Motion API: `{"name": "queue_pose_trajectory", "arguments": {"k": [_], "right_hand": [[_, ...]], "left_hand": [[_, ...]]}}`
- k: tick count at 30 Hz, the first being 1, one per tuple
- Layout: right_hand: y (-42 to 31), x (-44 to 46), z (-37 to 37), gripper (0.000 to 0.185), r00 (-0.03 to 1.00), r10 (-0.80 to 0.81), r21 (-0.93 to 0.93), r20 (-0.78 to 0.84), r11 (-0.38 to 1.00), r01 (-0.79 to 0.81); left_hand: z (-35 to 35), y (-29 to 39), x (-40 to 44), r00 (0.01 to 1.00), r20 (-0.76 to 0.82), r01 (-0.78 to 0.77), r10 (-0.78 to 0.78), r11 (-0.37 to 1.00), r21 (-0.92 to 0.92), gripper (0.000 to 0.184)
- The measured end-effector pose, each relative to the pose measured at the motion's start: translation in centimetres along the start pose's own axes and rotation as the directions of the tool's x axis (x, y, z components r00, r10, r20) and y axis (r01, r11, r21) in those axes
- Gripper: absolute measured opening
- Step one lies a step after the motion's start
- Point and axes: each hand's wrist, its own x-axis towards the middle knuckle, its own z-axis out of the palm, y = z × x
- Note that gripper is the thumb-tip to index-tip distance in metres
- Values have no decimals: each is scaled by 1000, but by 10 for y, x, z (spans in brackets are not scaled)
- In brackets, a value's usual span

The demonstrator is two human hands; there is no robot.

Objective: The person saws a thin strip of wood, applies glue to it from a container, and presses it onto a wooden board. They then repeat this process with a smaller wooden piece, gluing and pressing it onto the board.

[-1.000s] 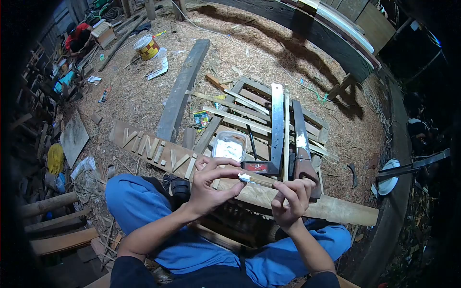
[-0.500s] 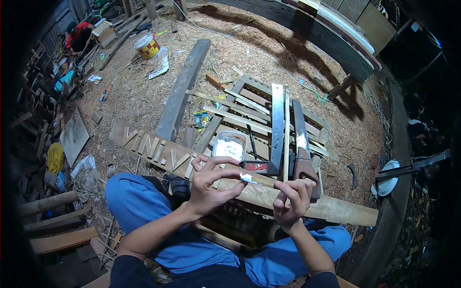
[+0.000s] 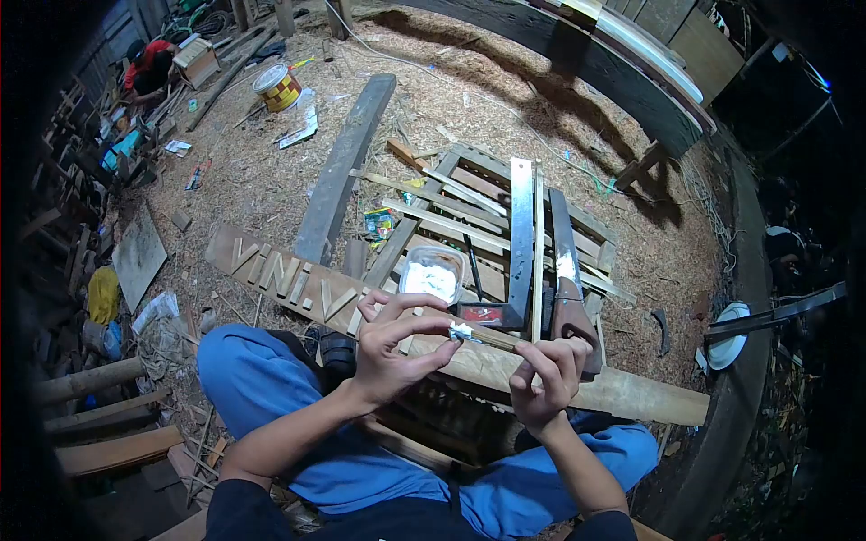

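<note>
Just in front of the person's knees sits a clear plastic tub point(image 3: 435, 254), with white paste point(image 3: 433, 281) lying in it. Farther off to the left, a patterned bucket point(image 3: 281, 94) stands upright on the shavings; it shows a pale top, though from here I can't tell what's inside.

Nearer than the tub, a short wooden strip point(image 3: 494, 340) is held up between the two hands, above a long board point(image 3: 642, 395). A white dab point(image 3: 461, 332) clings to its left end. The left hand point(image 3: 397, 347) has thumb and forefinger drawn nearly together on that end, the other fingers bent and loosely spread above. The right hand point(image 3: 548, 377) has its fingers curled in, pinching the strip's right end between thumb and fingertips; exactly where the thumb presses is hard to see.

Just beyond the right hand lies a saw point(image 3: 565, 257), with a metal square point(image 3: 521, 230) to its left. Small wooden pieces point(image 3: 293, 281) form letter shapes on the board's left part.
</note>
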Motion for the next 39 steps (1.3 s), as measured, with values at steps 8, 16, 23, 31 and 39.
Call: {"name": "queue_pose_trajectory", "arguments": {"k": [8, 16, 23, 31, 39], "right_hand": [[0, 2, 2, 31, 1000, 7, 25, 2, 1000, -7], [-2, 6, 2, 33, 999, 42, 51, 24, 998, -43], [-4, 6, 3, 34, 998, 45, 62, 37, 997, -47], [-6, 6, 3, 21, 990, 110, 133, 84, 984, -121], [-8, 9, 2, 27, 983, 158, 151, 95, 974, -171]], "left_hand": [[-7, 6, 8, 992, 3, -126, 127, 980, 157, 27], [-7, 5, 8, 989, 7, -145, 145, 975, 166, 27], [-7, 4, 7, 987, 0, -159, 161, 972, 175, 28], [-8, 6, 9, 987, -5, -156, 160, 969, 193, 27], [-5, 3, 7, 989, -57, -125, 134, 981, 147, 24]]}}
